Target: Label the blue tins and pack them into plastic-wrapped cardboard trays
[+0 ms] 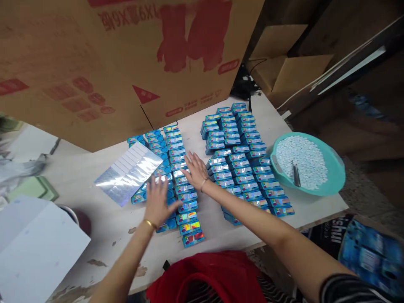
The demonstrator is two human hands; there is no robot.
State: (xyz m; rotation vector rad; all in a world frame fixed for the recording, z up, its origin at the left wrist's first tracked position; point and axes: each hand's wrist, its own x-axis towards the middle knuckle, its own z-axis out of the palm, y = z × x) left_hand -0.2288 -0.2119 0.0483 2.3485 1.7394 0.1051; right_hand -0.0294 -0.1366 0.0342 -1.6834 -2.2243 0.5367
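The small blue boxes [186, 195] lie in tight rows at the middle of the tabletop [94, 210], running from the far edge toward the near edge. The left hand [156, 202], blurred, rests palm down on them, fingers spread and gripping nothing. The right hand [196, 170] lies flat and open on the same rows, just beyond it. A holographic sticker sheet [128, 172] overlaps the rows' left side. A second block of blue boxes [240, 168] sits to the right, and near the right edge is a teal basin [334, 185] of white pellets. A large cardboard carton [94, 63] stands along the far edge.
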